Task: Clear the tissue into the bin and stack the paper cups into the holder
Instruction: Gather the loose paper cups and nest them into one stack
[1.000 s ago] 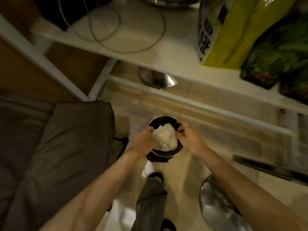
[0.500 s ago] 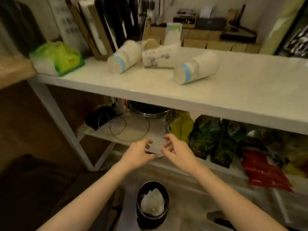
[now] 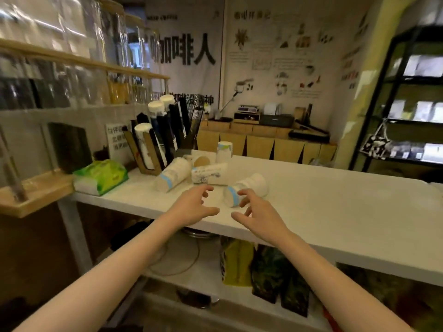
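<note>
five paper cups (image 3: 245,189) – two open hands (image 3: 191,207)

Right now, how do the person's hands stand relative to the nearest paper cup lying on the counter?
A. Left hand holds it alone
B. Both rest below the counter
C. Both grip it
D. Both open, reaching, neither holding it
D: the left hand and right hand are spread open beside the fallen paper cup, gripping nothing.

Only properly readable text is the big black "咖啡人" on the white wall banner (image 3: 184,51) behind the glass jars. The illustrated poster (image 3: 282,53) next to it has a header and small captions, all too blurry. The small white sign (image 3: 117,140) by the wooden cup holder (image 3: 153,149) has characters too, but they're illegible.
</note>
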Tool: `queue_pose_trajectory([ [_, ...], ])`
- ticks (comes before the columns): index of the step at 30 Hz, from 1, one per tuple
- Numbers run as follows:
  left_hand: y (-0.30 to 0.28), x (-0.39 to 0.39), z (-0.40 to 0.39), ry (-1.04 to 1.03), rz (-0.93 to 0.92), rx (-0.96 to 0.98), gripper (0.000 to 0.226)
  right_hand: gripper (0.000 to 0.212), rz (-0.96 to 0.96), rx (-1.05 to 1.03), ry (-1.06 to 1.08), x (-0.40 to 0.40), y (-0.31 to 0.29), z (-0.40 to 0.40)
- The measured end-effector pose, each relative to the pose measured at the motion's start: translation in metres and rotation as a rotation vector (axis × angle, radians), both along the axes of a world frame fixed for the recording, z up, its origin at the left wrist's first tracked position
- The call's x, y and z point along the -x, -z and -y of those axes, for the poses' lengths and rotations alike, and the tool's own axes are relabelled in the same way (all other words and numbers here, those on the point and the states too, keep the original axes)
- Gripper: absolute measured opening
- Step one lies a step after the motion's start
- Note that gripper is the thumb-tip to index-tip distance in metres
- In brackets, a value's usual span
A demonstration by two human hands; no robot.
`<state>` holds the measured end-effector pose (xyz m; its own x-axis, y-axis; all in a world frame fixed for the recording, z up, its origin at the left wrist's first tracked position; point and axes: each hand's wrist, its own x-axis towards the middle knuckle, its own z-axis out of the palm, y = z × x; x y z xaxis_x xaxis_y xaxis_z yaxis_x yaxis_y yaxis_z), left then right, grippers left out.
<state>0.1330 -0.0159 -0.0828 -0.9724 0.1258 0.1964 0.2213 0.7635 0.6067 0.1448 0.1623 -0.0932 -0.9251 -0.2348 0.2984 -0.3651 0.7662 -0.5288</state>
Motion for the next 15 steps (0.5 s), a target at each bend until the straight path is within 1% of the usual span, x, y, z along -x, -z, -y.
queue_pose_trajectory([
  [4, -0.021, 0.022, -0.007, 0.035, -0.063, -0.007, 0.065, 0.055, 0.012, 0.066, 0.085, 0.027, -0.019, -0.014],
  [10, -0.036, 0.074, -0.004, 0.067, -0.115, 0.011, 0.066, 0.058, 0.068, 0.183, 0.212, 0.079, -0.036, -0.026],
  [15, -0.033, 0.122, 0.003, 0.091, -0.142, 0.054, 0.068, 0.067, 0.085, 0.047, 0.343, 0.131, -0.053, -0.03],
])
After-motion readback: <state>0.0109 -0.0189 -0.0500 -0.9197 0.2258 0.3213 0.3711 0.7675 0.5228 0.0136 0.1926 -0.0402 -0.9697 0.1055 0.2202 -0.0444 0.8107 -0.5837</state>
